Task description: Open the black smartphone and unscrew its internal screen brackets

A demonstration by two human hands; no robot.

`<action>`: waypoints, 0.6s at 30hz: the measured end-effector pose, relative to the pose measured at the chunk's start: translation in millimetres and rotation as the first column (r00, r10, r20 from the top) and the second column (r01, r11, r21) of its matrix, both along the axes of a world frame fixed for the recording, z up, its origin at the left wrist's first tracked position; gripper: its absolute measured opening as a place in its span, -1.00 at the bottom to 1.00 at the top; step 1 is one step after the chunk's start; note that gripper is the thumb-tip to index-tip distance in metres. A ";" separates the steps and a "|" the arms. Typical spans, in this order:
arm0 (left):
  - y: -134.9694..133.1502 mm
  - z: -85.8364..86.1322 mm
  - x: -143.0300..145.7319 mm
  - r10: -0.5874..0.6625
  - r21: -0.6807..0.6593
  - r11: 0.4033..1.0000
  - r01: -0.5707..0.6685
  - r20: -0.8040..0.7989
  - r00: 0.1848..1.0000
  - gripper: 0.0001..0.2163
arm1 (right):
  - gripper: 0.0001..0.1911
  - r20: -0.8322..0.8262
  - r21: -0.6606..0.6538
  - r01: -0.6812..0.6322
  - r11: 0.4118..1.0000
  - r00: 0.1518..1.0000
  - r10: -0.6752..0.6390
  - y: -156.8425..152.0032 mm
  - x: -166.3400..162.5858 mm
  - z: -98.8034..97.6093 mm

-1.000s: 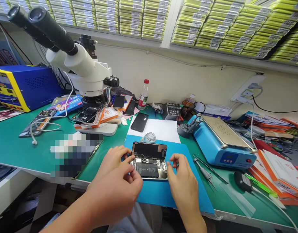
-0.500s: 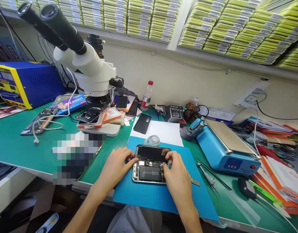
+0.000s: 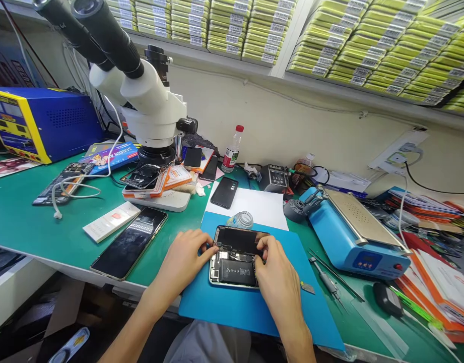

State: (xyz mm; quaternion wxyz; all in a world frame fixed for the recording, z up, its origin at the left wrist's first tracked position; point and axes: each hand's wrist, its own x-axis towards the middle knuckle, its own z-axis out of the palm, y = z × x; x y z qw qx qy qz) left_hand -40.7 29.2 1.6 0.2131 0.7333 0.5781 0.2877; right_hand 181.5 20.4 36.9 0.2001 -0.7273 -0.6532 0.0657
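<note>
2 hands on an opened phone point(image 3: 234, 269)

Left hand point(image 3: 184, 264) and right hand point(image 3: 277, 280) pinch the lifted screen point(image 3: 241, 239) between their fingertips; tugging might tear its flex cable.

Opened rectangular phone point(image 3: 235, 262): silver rim, black battery w/ white print, black screen panel tilted up. Flat rectangular work mat point(image 3: 254, 307): plain blue. Counter point(image 3: 27, 227): green. White paper sheet point(image 3: 262, 206) behind mat. Stereo microscope point(image 3: 141, 96): white body, black eyepieces. Boxy power unit point(image 3: 35, 123): blue w/ yellow front. Heating-plate machine point(image 3: 352, 237): light blue, metal-grey top, red knob. Stacked shelf boxes point(image 3: 368, 45): yellow-green w/ white barcode labels. Plastic bottle point(image 3: 232, 149): clear, red cap.
</note>
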 end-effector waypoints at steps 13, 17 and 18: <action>-1.1 1.3 0.1 0.004 0.010 1.000 -0.004 -0.006 1.000 -0.85 | -0.76 0.374 0.159 -0.153 0.975 0.923 0.084 -10.2 -15.3 -9.5; -0.7 1.4 0.4 0.005 0.013 1.000 -0.005 -0.007 1.000 -0.85 | -0.73 0.384 0.153 -0.166 0.974 0.918 0.096 -9.6 -16.6 -8.3; -0.6 1.2 0.5 0.004 0.012 1.000 -0.004 -0.008 1.000 -0.84 | -0.73 0.388 0.149 -0.166 0.975 0.917 0.097 -9.3 -17.3 -7.7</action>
